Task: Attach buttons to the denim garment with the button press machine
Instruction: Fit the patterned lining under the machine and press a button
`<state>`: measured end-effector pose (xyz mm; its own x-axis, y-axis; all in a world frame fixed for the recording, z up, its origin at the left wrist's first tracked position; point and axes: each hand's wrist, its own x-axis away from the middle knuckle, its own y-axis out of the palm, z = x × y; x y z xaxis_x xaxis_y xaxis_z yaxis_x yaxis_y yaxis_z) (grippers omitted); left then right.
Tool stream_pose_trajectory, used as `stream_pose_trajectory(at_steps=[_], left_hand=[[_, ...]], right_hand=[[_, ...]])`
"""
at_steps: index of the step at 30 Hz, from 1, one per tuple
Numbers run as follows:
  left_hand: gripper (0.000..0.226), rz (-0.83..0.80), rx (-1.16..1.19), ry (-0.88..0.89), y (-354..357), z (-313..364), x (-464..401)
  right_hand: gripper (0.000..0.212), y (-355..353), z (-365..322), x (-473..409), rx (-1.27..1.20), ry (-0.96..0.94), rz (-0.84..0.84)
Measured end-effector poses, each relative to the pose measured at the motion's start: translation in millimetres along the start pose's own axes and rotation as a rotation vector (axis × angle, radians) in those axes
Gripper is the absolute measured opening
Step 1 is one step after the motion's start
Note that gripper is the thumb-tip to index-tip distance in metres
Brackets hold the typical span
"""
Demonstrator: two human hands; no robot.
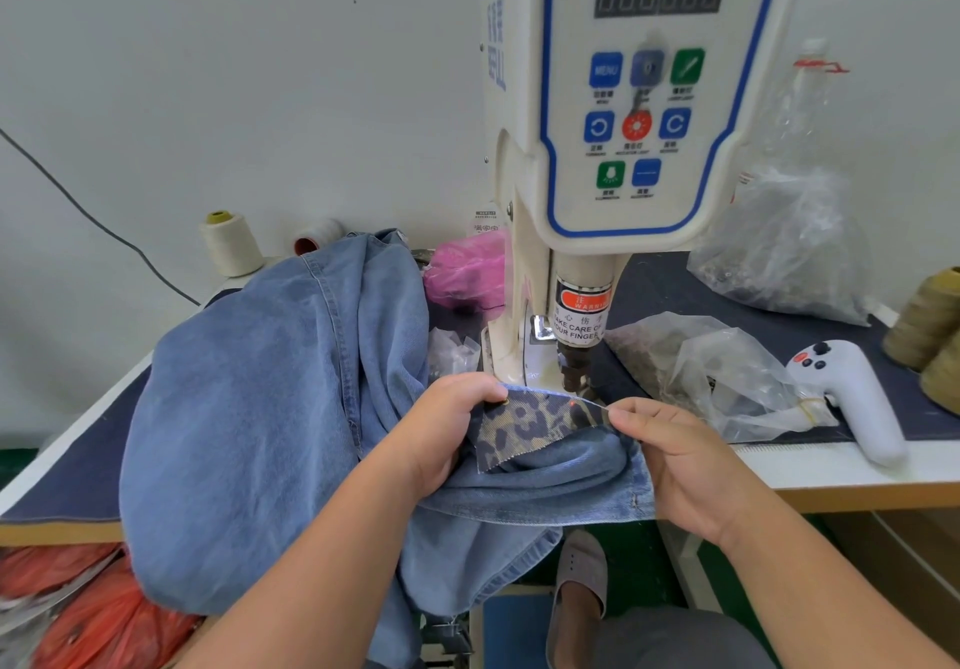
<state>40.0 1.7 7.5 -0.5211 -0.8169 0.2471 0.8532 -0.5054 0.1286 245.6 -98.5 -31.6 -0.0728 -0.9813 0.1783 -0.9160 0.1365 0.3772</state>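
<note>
Both hands are pinching one denim garment (249,408) under the button press machine (597,149): left hand (447,429) gripping its leopard-lined edge, right hand (670,455) nipping it between thumb and fingers (631,411). Two clear bags (727,372) are lying right on the bench (831,471).

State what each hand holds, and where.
Both hold the denim garment: left hand grips its folded edge beside a button; right hand pinches that edge's other end.

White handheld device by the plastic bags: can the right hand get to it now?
Probably not yet: the right hand pinches the denim; nothing blocks the white device beyond it.
</note>
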Motion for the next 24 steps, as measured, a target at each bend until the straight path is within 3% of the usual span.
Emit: stream_pose_trajectory(at_steps=[24], left_hand=[[0.026,0.008,-0.018,-0.006,0.5,0.7,0.8]], right_hand=[[0.012,2.4,-1.1,1.2,-0.002,-0.007,0.007]])
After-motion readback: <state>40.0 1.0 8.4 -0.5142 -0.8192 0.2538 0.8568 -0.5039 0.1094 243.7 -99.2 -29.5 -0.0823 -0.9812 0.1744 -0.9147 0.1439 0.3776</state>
